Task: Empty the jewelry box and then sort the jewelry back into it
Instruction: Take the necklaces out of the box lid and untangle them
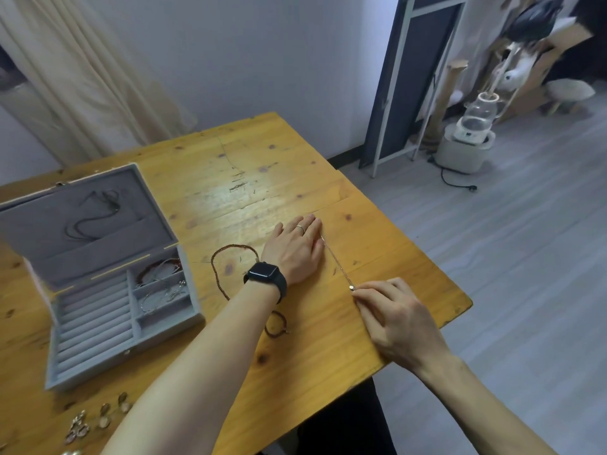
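While hands stretch a chain (336,264) | wooden table (230,178) | grey floor (525,257)

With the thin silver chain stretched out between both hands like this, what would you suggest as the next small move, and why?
Probably lift the thin silver chain and carry it to the open grey velvet jewelry box. The left hand lies flat, pinning its far end, the right hand pinches its near end, and it lies straight on the wooden table, apparently untangled. The box's nearest small compartment looks free.
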`<state>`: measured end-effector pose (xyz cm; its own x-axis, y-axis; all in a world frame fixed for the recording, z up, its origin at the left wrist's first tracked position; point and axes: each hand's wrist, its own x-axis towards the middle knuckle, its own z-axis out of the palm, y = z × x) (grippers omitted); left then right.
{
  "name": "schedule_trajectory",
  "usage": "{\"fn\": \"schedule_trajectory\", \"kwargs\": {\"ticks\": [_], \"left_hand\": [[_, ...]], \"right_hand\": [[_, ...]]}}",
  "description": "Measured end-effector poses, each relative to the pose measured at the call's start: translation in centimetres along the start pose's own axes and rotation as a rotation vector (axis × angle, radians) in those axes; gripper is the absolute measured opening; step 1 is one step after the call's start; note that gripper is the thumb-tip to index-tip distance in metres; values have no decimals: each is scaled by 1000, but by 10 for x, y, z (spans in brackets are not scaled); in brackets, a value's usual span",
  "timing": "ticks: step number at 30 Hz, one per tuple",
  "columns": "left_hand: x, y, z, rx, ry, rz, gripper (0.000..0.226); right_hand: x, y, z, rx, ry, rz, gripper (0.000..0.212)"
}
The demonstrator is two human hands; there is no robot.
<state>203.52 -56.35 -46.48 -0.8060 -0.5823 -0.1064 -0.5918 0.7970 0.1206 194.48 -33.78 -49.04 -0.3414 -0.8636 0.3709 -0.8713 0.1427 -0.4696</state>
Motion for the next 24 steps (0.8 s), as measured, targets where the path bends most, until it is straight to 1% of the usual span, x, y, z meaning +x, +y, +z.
{"fn": "schedule_trajectory", "kwargs": {"ticks": [5,7,10,12,14,16,18,20,22,24], "left_hand": [[-1,-7,-7,-46,46,12,51],[-6,-13,-13,-56,48,13,52],[-26,-33,-30,-30,87,-20,50],[-44,-52,-41,37,106,-42,43],[-61,-74,-50,139,84,-93,46],[-73,-91,-56,249,41,-158,46],[-79,-98,-55,354,4,-207,37],[-79,-97,-50,412,-13,-233,30],[-76,-93,-46,410,16,-245,26],[-73,-88,-44,392,59,-254,25]], "right_hand": [[-3,-1,-2,-3,12,31,27],[-3,-7,-2,-7,19,50,29],[-1,-30,3,-17,79,44,30],[3,-56,13,1,68,13,30],[7,-82,28,-6,4,-6,32],[10,-103,43,-70,-61,26,41],[11,-113,53,-141,-91,78,46],[10,-114,59,-160,-97,107,36],[8,-111,62,-127,-93,121,26],[4,-106,61,-115,-79,123,20]]}}
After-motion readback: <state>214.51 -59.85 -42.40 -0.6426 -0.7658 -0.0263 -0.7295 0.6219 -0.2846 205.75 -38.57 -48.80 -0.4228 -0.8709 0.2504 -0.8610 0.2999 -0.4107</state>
